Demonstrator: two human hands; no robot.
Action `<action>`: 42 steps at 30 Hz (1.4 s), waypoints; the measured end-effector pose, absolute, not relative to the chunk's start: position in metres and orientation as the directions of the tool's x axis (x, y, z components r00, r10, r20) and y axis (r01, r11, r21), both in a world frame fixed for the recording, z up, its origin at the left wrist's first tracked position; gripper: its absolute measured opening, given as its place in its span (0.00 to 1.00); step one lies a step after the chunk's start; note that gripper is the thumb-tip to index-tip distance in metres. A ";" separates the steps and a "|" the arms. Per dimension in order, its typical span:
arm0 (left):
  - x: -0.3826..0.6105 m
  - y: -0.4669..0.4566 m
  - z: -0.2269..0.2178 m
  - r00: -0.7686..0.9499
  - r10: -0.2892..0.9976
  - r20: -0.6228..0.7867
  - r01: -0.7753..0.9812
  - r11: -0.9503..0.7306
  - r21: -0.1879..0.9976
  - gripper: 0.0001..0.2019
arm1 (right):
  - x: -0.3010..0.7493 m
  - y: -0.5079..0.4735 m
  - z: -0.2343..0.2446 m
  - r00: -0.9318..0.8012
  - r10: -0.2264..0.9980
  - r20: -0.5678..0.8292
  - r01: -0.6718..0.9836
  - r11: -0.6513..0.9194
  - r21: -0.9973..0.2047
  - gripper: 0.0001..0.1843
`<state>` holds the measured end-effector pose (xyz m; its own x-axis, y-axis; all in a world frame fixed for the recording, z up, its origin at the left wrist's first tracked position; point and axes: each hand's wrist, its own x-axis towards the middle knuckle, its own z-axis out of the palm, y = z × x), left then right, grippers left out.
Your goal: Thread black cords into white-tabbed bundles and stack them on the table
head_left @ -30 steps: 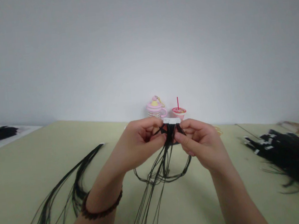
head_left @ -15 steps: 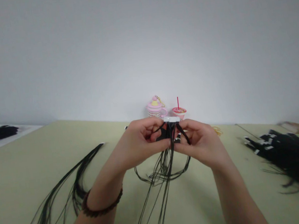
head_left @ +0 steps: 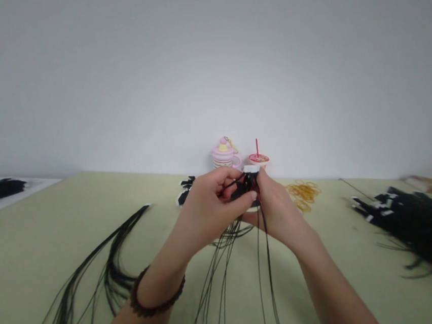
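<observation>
Left hand [head_left: 208, 203]: fingers pinching black strands [head_left: 251, 180] just beneath a white strip [head_left: 251, 169]. Right hand [head_left: 281, 206]: against the strands, fingertips hidden, grip cannot be told. Beyond the fingers: 2 pinkish cups [head_left: 223, 157]. Rightward: yellow bands [head_left: 305, 191], then black pile [head_left: 416, 219].

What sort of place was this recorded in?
Probably an indoor workspace, perhaps a workshop: a pale green table against a wall, a heap of black wires with white ends, and loose yellow bands.
</observation>
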<state>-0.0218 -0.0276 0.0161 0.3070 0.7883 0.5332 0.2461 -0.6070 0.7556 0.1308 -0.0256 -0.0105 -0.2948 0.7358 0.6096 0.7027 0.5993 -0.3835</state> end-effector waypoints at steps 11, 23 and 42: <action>-0.025 -0.030 0.018 0.318 0.810 0.493 0.028 -0.528 0.849 0.07 | 0.126 -0.017 -0.013 -0.177 0.769 0.615 0.554 0.594 -0.584 0.40; -0.029 -0.003 0.002 0.589 0.709 0.387 0.568 -0.704 0.426 0.12 | 0.172 -0.014 0.006 0.240 0.738 0.631 -0.053 0.658 -0.751 0.12; -0.036 0.019 0.005 0.391 0.816 0.425 0.468 -0.574 0.672 0.16 | 0.233 -0.045 0.032 0.551 0.704 0.449 -0.128 0.602 -0.788 0.10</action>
<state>-0.0356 0.0189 0.0050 0.3913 0.8163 0.4249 0.4680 -0.5740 0.6719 0.2326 -0.0448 0.0317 0.5508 0.7038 0.4486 -0.1276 0.6022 -0.7881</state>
